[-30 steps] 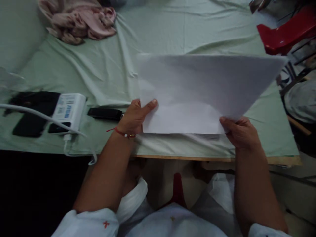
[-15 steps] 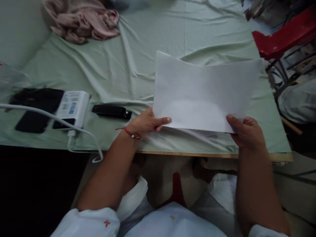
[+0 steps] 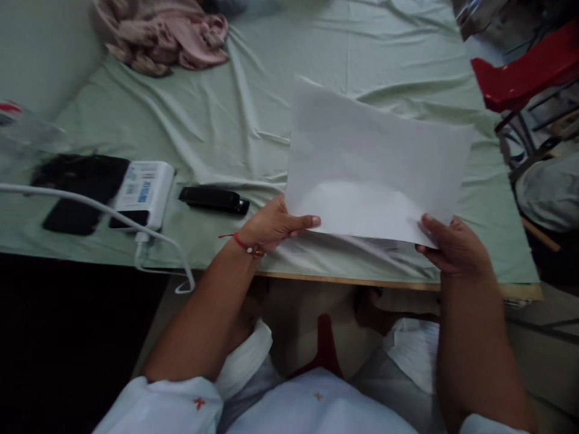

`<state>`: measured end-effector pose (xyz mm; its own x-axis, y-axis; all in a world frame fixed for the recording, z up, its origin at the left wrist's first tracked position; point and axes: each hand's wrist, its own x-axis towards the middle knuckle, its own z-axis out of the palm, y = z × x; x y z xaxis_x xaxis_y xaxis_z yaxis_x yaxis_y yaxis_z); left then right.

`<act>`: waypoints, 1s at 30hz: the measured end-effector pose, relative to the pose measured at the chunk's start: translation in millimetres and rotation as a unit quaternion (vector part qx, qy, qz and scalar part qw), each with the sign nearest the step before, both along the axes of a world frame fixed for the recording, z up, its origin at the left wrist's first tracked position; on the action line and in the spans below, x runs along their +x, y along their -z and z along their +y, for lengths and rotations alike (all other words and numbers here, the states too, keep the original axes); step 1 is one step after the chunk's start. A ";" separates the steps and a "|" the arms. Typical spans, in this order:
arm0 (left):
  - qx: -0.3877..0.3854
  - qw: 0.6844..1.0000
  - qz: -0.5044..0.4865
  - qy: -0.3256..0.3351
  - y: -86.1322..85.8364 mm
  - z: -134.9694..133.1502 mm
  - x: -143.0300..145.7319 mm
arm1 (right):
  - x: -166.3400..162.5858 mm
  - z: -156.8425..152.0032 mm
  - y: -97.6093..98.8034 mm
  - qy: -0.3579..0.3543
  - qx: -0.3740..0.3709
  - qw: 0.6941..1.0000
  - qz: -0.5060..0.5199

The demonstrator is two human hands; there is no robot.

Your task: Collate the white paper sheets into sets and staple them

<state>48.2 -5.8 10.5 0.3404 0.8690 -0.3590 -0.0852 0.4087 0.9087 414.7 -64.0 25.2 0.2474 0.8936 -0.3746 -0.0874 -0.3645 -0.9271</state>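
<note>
White paper [image 3: 371,163], blank on the side facing me, is held in both hands above the cloth-covered table. My left hand [image 3: 280,226], with a red string on its wrist, pinches the near left corner, thumb on top. At the near right corner, my right hand [image 3: 456,244] grips with its thumb over the paper and its fingers beneath. I cannot tell whether it is one sheet or several. A black stapler [image 3: 215,199] lies on the cloth just left of my left hand.
A pale green cloth [image 3: 253,102] covers the table. At left are a white power bank [image 3: 149,184] with a white cable [image 3: 81,196] and a black phone-like slab [image 3: 70,214]. Crumpled pink cloth [image 3: 181,36] lies at the back. A red chair [image 3: 529,72] stands at right.
The paper has tilted a little, its far left corner rising and its far right corner dropping. Both hands keep their hold. The whole view has shifted slightly.
</note>
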 end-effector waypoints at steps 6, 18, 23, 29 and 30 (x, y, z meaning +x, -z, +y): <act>-0.035 0.999 -0.009 -0.024 -3.0 -3.6 -23.8 | -11.0 2.0 -5.6 -0.091 -0.026 0.994 -0.050; 0.016 0.997 0.014 -0.074 -17.7 -32.8 -70.0 | -34.0 9.6 -15.7 -0.122 -0.038 0.991 -0.037; 0.033 0.989 0.079 -0.120 -22.9 -42.1 -79.9 | -41.0 14.8 -12.0 -0.123 -0.042 0.991 -0.029; 0.101 0.961 0.114 -0.233 -18.1 -36.7 -95.6 | -43.2 21.1 -7.2 -0.089 -0.067 0.994 -0.011; 0.120 0.948 0.125 -0.266 -15.3 -35.0 -97.6 | -43.5 22.0 -6.0 -0.083 -0.071 0.994 -0.009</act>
<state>-49.4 -40.8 25.8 -0.2384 0.9610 -0.1402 0.0098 0.1467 0.9891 371.2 -42.0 31.2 0.1089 0.8611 -0.4967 0.0006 -0.4997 -0.8662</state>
